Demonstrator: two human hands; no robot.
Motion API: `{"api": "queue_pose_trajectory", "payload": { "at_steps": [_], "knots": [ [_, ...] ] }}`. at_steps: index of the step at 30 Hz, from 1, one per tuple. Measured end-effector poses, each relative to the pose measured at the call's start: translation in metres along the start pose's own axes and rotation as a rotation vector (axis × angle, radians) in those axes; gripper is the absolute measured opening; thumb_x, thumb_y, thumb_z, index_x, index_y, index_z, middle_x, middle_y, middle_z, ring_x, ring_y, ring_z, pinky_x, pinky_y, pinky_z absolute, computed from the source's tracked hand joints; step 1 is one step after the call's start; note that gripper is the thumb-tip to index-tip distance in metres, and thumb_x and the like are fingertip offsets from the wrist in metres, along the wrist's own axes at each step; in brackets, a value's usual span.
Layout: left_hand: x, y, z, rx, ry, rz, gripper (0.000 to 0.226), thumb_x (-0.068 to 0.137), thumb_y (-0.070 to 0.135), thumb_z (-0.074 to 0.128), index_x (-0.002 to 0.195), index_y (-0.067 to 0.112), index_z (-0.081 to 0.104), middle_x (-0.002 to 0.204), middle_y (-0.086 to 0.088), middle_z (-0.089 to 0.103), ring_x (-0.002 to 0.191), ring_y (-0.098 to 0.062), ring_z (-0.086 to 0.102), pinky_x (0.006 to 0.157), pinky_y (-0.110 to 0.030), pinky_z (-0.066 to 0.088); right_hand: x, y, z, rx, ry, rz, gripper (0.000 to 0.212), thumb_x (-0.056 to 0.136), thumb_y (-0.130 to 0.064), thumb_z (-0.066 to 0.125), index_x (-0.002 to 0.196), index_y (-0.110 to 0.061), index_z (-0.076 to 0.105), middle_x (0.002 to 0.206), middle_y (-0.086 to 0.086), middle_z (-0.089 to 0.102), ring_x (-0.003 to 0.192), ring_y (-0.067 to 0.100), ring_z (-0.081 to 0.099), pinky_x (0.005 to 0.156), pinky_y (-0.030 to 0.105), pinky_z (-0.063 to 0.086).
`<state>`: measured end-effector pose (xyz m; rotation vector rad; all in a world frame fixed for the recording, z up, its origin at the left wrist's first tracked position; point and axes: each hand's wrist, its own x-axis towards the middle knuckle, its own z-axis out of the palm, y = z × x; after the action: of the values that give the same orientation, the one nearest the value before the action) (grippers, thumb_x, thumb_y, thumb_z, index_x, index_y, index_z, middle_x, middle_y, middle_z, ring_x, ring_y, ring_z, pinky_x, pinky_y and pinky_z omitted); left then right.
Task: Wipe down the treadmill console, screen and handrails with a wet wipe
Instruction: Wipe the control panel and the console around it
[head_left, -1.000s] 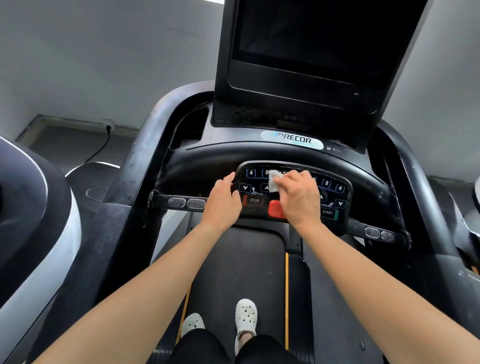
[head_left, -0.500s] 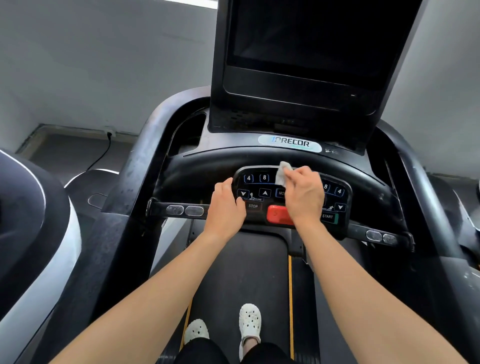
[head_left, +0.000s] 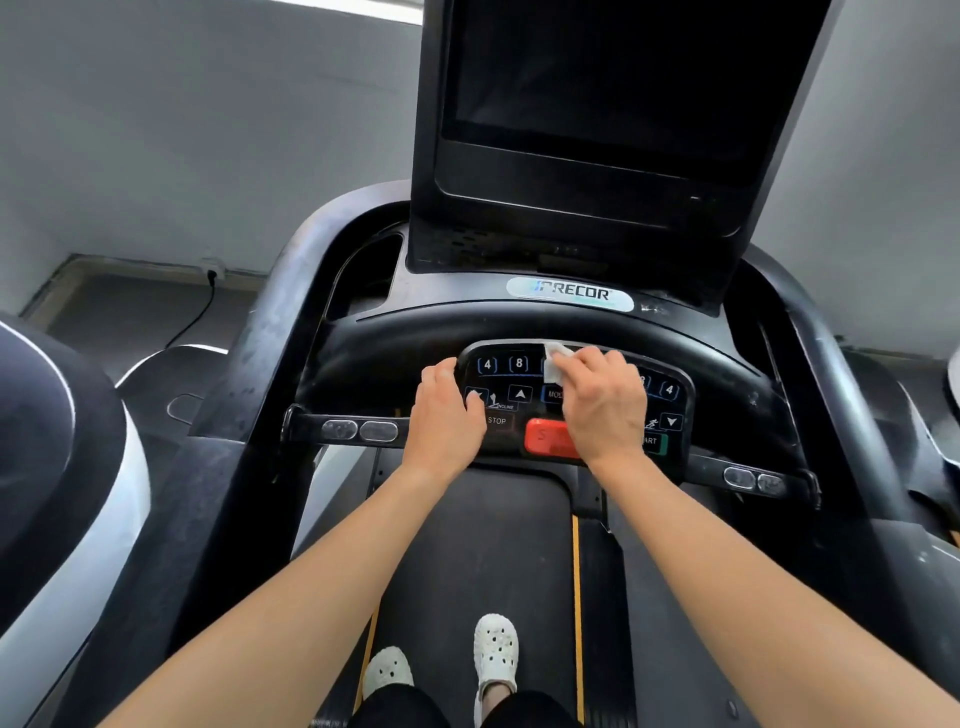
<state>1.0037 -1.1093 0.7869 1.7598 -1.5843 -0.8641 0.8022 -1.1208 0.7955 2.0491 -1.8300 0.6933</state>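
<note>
**Wipe on the top row: keypad pass in hand**

R hand pinches the wet wipe under its fingertips, bunched small and pressed on the top centre of the keypad, just right of the 8 key. L hand is curled over the keypad's left rim, thumb down by the incline arrow — reads as a brace.

To do this bit well, I'd say:
- Open the wipe out flatter so more of it meets the panel.
- Work row by row w/ light pressure.
- Go easy over the red stop button and START so nothing gets triggered. That L thumb sits on a key too.
- Run the wipe along the seam at the rim, where grime tends to sit.

Screen above is dark, and the handrails look speckled. By my read both are yet to be wiped, so approx early in the job.

Containers: one recessed pocket in the console top, left of the screen post — too dark inside to tell if anything's in it
</note>
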Motion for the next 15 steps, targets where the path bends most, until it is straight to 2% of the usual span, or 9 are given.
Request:
{"api": "queue_pose_trajectory", "payload": {
  "at_steps": [3, 7, 11, 15],
  "knots": [
    [0.001, 0.000, -0.001, -0.013, 0.000, 0.000, 0.053, 0.101, 0.021, 0.055, 0.150, 0.007, 0.039, 0.146, -0.011, 0.043, 0.133, -0.026, 0.046, 0.114, -0.042, 0.039, -0.001, -0.013, 0.004, 0.051, 0.041, 0.098, 0.016, 0.098, -0.015, 0.063, 0.110, -0.017, 0.074, 0.086, 0.001, 0.064, 0.071, 0.027, 0.051, 0.060, 0.040, 0.041],
    [0.002, 0.001, 0.000, 0.000, 0.014, -0.006, 0.051, 0.101, 0.021, 0.055, 0.148, 0.008, 0.040, 0.144, -0.011, 0.044, 0.131, -0.027, 0.048, 0.111, -0.042, 0.041, 0.006, -0.040, 0.010, 0.067, 0.015, -0.013, 0.015, 0.092, -0.011, 0.068, 0.105, -0.018, 0.073, 0.084, 0.001, 0.064, 0.071, 0.027, 0.053, 0.060, 0.038, 0.041],
    [0.003, 0.002, 0.001, -0.007, 0.018, -0.009, 0.050, 0.101, 0.021, 0.056, 0.147, 0.007, 0.040, 0.144, -0.011, 0.044, 0.130, -0.028, 0.048, 0.111, -0.043, 0.041, 0.013, -0.039, 0.010, 0.075, 0.010, -0.074, 0.014, 0.095, -0.016, 0.067, 0.107, -0.020, 0.073, 0.085, -0.002, 0.064, 0.072, 0.024, 0.052, 0.062, 0.035, 0.037],
    [0.003, 0.000, 0.001, -0.017, 0.014, -0.009, 0.049, 0.102, 0.021, 0.055, 0.147, 0.007, 0.040, 0.144, -0.011, 0.044, 0.130, -0.027, 0.048, 0.111, -0.041, 0.040, 0.006, -0.019, 0.009, 0.064, 0.064, -0.007, 0.016, 0.099, -0.020, 0.063, 0.111, -0.023, 0.073, 0.087, -0.003, 0.064, 0.073, 0.025, 0.052, 0.063, 0.037, 0.038]
  ]
}}
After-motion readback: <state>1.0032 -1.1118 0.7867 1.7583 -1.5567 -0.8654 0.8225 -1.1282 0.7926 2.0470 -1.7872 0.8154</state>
